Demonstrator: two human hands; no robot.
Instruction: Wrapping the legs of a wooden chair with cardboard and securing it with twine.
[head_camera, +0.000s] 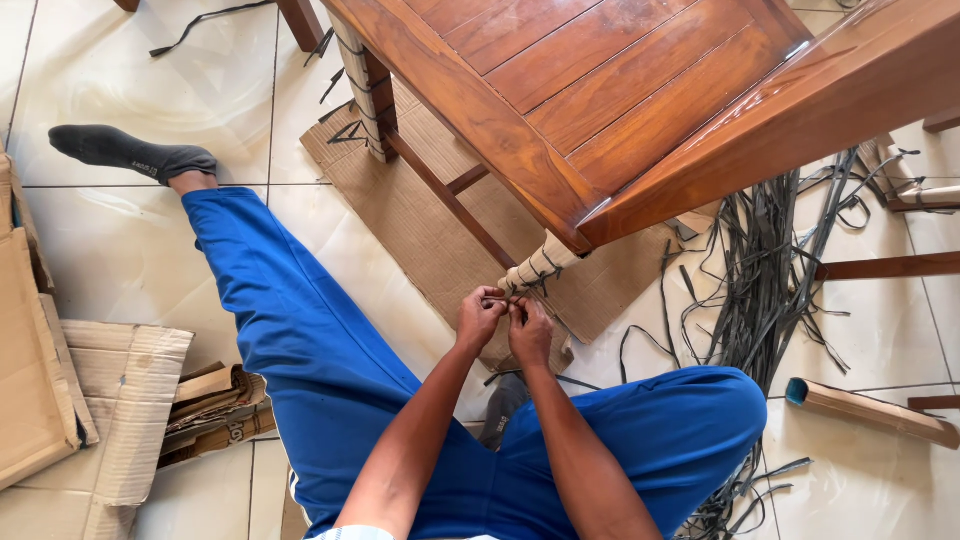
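Head view, hands: the left hand (480, 318) and the right hand (530, 330) meet side by side, fingertips together and pinched on a thin dark strap (497, 299) that runs between them.
Finger state: both sets of fingers are curled tight on the strap; which fingers actually press it is probably the thumbs and forefingers, but they are too small here to be sure.
Wrapped leg: the table leg (538, 264), bound in pale paper, starts just above and to the right of the fingertips; its long axis slants up and to the right from them, into the corner of the wooden table (600, 90).
Strap direction: the short stretch that shows lies roughly level between the two hands, across the leg's lower end.
Count of wrapped legs: two in sight, the one at the fingers and a second (365, 85) well beyond them, up and to the left.
Under the fingers: one flat cardboard sheet (420, 215) lies on the tiled floor beneath the leg.
Right of the fingers: a loose heap of dark straps (765, 260), too many to count.
Left of the fingers: the person's leg in blue trousers (290, 320), stretched out and ending in one grey sock (130, 152).
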